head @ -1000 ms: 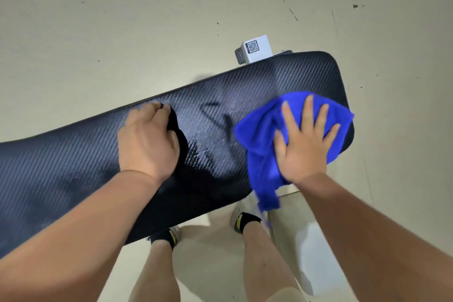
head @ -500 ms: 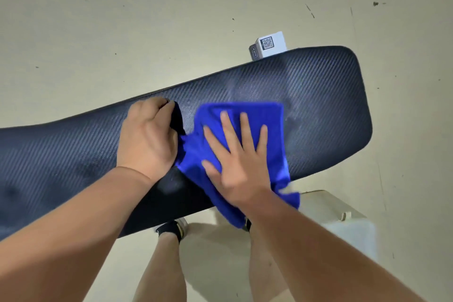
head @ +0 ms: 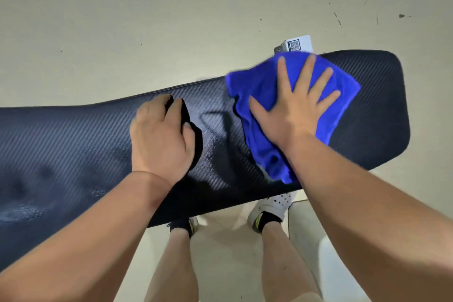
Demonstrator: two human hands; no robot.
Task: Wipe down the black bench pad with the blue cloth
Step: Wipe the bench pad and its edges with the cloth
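The long black bench pad (head: 73, 144) with a woven texture runs across the view from the left edge to the right. My right hand (head: 294, 108) lies flat, fingers spread, pressing the blue cloth (head: 259, 81) onto the pad near its right end, at the far edge. A tail of the cloth trails back toward the near edge. My left hand (head: 161, 137) rests on the middle of the pad with its fingers curled under. A dark patch lies beside its thumb; I cannot tell whether it is a shadow or an object.
A small white box with a QR code (head: 296, 44) sits on the floor just behind the pad's far edge. My legs and shoes (head: 269, 208) stand at the pad's near edge. A pale floor (head: 171, 19) surrounds everything.
My right hand has swept the blue cloth from the middle of the pad, next to the left hand, out to the right and toward the far edge. The left hand has stayed put.
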